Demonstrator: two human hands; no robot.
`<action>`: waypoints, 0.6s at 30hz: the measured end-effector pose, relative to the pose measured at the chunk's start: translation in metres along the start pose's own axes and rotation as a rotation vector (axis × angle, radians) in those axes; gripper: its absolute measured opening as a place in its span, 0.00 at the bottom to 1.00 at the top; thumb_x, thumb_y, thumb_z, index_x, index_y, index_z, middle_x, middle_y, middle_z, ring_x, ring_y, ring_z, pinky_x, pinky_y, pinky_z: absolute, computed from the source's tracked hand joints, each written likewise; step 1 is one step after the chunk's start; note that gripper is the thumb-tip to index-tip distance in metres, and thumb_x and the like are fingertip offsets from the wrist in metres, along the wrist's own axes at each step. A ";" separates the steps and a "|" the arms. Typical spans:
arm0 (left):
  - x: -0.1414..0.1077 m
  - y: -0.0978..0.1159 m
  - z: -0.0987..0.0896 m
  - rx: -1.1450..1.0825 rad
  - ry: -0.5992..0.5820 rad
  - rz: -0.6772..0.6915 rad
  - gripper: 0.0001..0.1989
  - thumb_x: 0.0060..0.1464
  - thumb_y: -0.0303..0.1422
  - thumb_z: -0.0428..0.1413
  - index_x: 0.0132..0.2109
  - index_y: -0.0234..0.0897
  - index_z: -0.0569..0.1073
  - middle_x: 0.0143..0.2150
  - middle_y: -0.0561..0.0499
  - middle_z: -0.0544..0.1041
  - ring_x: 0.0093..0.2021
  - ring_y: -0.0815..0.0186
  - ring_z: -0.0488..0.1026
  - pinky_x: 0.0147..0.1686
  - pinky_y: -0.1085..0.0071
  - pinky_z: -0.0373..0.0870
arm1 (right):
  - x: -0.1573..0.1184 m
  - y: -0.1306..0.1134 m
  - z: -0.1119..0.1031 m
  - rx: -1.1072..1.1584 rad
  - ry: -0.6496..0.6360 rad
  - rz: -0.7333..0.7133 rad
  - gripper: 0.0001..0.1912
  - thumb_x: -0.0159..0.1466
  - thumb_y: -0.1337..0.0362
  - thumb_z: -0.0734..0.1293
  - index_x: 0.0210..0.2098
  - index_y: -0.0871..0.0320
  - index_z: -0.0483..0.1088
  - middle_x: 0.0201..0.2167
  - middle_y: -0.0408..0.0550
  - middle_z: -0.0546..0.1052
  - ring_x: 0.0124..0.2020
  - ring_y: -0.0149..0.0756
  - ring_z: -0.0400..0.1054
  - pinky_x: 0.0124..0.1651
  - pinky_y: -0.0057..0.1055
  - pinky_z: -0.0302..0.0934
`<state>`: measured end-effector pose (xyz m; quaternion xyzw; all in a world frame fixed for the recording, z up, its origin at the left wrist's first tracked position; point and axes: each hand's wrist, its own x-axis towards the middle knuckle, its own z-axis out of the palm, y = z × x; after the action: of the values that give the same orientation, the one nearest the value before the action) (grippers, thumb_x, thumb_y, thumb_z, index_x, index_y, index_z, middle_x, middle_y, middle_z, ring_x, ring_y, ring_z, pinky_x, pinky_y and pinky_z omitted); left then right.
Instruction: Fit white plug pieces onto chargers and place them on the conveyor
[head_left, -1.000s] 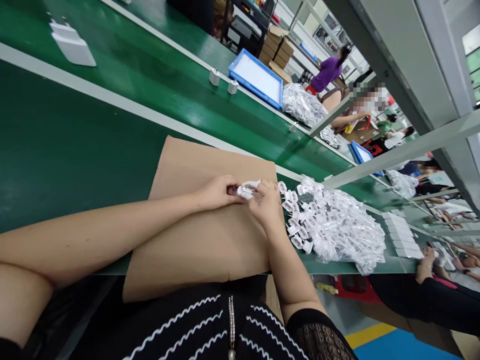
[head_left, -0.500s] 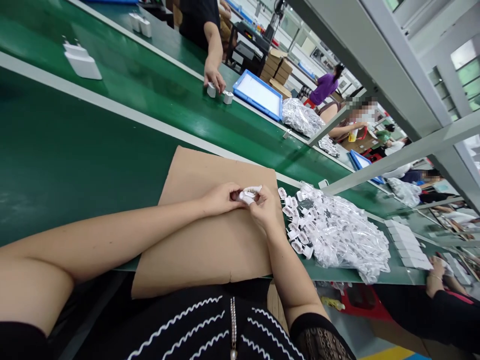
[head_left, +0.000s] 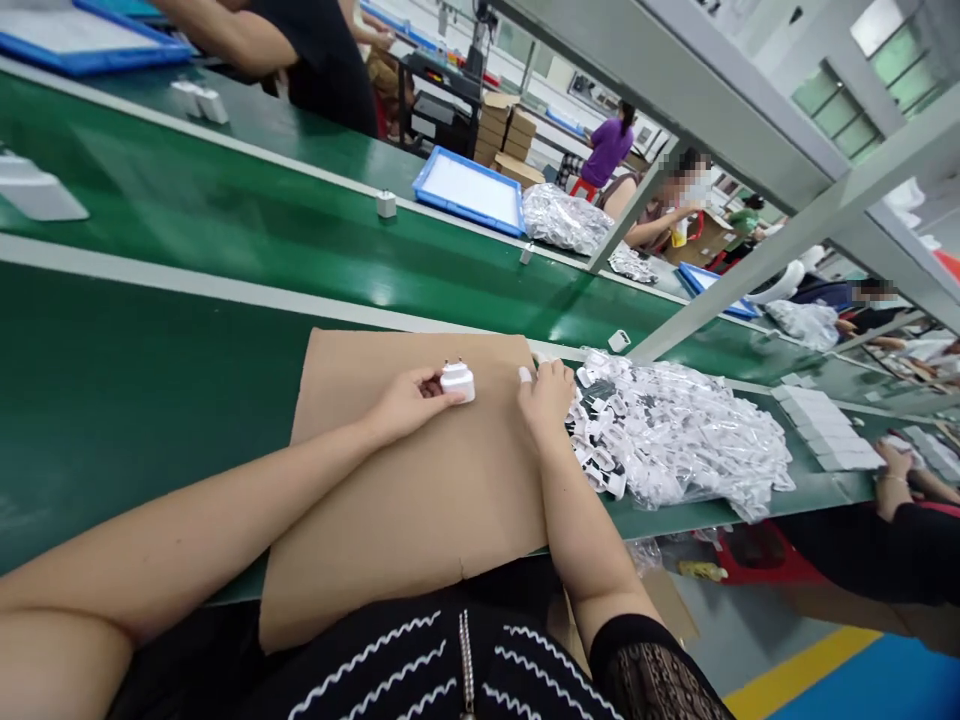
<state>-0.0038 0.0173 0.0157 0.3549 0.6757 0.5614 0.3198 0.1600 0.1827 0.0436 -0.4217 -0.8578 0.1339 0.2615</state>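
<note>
Currently, left hand grasps one white plug, seemingly assembled; right hand beside white pieces, grasp indiscernible; many apparently remain.

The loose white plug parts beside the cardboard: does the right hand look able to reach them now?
Probably yes: the right hand is close beside the loose white plug parts, and nothing visible blocks the way between them.
</note>
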 end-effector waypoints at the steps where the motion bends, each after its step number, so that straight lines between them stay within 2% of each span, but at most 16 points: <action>1: 0.001 0.003 0.000 -0.048 -0.001 -0.027 0.32 0.43 0.53 0.71 0.49 0.35 0.80 0.37 0.47 0.80 0.36 0.60 0.75 0.39 0.65 0.70 | 0.002 0.006 -0.004 -0.138 -0.026 0.033 0.19 0.68 0.66 0.65 0.57 0.62 0.74 0.56 0.66 0.74 0.60 0.56 0.64 0.65 0.56 0.53; 4: 0.010 0.010 -0.002 -0.161 -0.017 -0.090 0.38 0.38 0.53 0.73 0.52 0.35 0.79 0.47 0.43 0.82 0.44 0.57 0.78 0.46 0.63 0.72 | 0.003 0.016 -0.011 -0.315 -0.117 0.093 0.18 0.67 0.71 0.64 0.55 0.63 0.75 0.54 0.67 0.76 0.58 0.57 0.66 0.63 0.55 0.53; 7: 0.036 0.016 -0.011 -0.097 0.031 -0.110 0.39 0.33 0.52 0.74 0.50 0.34 0.78 0.47 0.42 0.82 0.43 0.57 0.78 0.44 0.64 0.71 | 0.003 0.015 -0.014 -0.316 -0.130 0.071 0.16 0.67 0.73 0.62 0.49 0.60 0.77 0.49 0.62 0.78 0.54 0.53 0.69 0.60 0.50 0.55; 9: 0.062 0.021 -0.024 0.056 0.132 -0.077 0.34 0.36 0.52 0.72 0.47 0.35 0.78 0.44 0.44 0.82 0.41 0.58 0.77 0.42 0.65 0.70 | 0.001 0.010 -0.014 -0.272 -0.135 0.036 0.14 0.66 0.72 0.63 0.48 0.60 0.76 0.49 0.60 0.76 0.52 0.50 0.70 0.58 0.46 0.58; 12: 0.101 0.030 -0.050 0.415 0.331 -0.038 0.25 0.43 0.51 0.68 0.42 0.37 0.76 0.37 0.51 0.80 0.39 0.59 0.75 0.39 0.67 0.68 | -0.005 -0.003 -0.010 -0.128 -0.144 -0.024 0.14 0.68 0.65 0.65 0.52 0.59 0.72 0.53 0.57 0.72 0.47 0.43 0.70 0.51 0.38 0.63; 13: 0.110 0.034 -0.059 0.497 0.364 -0.027 0.23 0.45 0.50 0.66 0.41 0.38 0.75 0.34 0.54 0.78 0.40 0.59 0.74 0.39 0.67 0.67 | -0.009 -0.007 -0.008 -0.079 -0.151 -0.053 0.14 0.68 0.63 0.66 0.52 0.59 0.71 0.53 0.56 0.71 0.46 0.42 0.70 0.49 0.36 0.63; 16: 0.120 0.046 -0.074 0.638 0.397 -0.010 0.16 0.47 0.49 0.60 0.36 0.43 0.71 0.23 0.58 0.70 0.38 0.55 0.74 0.38 0.66 0.66 | -0.021 -0.017 -0.002 -0.014 -0.182 -0.158 0.13 0.65 0.62 0.69 0.49 0.57 0.70 0.51 0.54 0.72 0.48 0.43 0.70 0.48 0.35 0.65; 17: 0.118 0.051 -0.074 0.747 0.409 -0.050 0.17 0.48 0.52 0.57 0.36 0.45 0.70 0.20 0.59 0.66 0.37 0.56 0.74 0.38 0.66 0.67 | -0.024 -0.019 0.000 -0.015 -0.191 -0.194 0.12 0.64 0.62 0.70 0.47 0.57 0.71 0.49 0.53 0.74 0.48 0.43 0.70 0.48 0.36 0.65; 18: 0.115 0.056 -0.073 0.852 0.344 -0.108 0.19 0.49 0.57 0.53 0.36 0.49 0.71 0.17 0.59 0.63 0.36 0.55 0.74 0.38 0.65 0.69 | -0.027 -0.020 0.001 -0.026 -0.192 -0.220 0.10 0.62 0.64 0.70 0.44 0.57 0.71 0.46 0.52 0.75 0.47 0.44 0.70 0.49 0.37 0.66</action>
<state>-0.1195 0.0814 0.0795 0.3208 0.9070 0.2668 0.0574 0.1597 0.1492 0.0425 -0.3138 -0.9216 0.1329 0.1856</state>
